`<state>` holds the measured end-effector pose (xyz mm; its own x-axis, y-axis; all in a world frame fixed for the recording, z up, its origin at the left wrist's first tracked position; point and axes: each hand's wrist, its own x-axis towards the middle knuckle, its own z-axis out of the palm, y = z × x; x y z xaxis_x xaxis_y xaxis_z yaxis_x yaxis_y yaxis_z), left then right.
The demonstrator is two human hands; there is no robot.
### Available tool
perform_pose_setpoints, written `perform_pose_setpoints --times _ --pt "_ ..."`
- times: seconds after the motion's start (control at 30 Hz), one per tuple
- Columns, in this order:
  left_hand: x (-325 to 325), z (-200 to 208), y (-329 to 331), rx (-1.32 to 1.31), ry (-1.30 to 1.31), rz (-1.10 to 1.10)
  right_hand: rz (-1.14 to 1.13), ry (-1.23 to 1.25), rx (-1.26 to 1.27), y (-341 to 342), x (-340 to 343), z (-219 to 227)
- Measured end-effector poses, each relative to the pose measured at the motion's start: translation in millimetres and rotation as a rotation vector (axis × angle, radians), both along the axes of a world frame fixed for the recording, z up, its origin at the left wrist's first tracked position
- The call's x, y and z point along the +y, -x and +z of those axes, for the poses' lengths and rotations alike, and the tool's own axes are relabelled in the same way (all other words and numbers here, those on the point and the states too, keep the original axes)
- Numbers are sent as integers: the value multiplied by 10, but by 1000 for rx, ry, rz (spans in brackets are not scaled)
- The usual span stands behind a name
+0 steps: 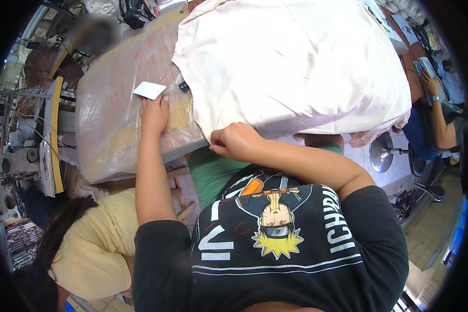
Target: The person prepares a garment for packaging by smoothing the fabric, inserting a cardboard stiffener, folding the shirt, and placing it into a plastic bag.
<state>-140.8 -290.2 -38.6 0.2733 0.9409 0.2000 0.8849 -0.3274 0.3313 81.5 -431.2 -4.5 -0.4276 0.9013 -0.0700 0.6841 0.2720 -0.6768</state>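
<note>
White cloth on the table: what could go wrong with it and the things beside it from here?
The small dark object sits at the left edge of the white cloth; a shift leftward could cover or knock it.
The cloth drapes over the near side, close to the right hand, so a tug there might drag it off.
The white flat object at the left hand could slip if loosely held.

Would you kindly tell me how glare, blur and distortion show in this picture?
Head view: glare streaks the plastic sheet; the white cloth is bright, though creases show; a dark round patch at upper left is blurred; black corners frame the fisheye image.
</note>
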Motion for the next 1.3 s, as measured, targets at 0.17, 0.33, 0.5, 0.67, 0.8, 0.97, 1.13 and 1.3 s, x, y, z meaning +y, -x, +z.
perform_pose_setpoints --times 0.17,0.33,0.5,0.67,0.8,0.97,1.13,1.3 --pt "-636 179 -329 -409 94 277 -26 -20 12 -19 -47 84" --pt "-825 337 -668 -147 24 155 -113 -71 104 -120 -30 246" --pt "-710 306 -522 -572 394 231 -154 -70 99 -264 -85 308" --pt "-588 323 -244 -607 594 133 31 172 188 -660 -305 664" --pt "-135 460 -29 -492 385 73 983 184 770 -991 -606 1655" --pt "599 786 -436 -536 368 -131 1098 119 369 -1290 -944 2571" --pt "1149 1060 -1236 -508 320 -214 872 159 309 -1889 -814 2779" --pt "1783 939 -1922 -379 199 -189 119 -141 179 -2891 195 2155"
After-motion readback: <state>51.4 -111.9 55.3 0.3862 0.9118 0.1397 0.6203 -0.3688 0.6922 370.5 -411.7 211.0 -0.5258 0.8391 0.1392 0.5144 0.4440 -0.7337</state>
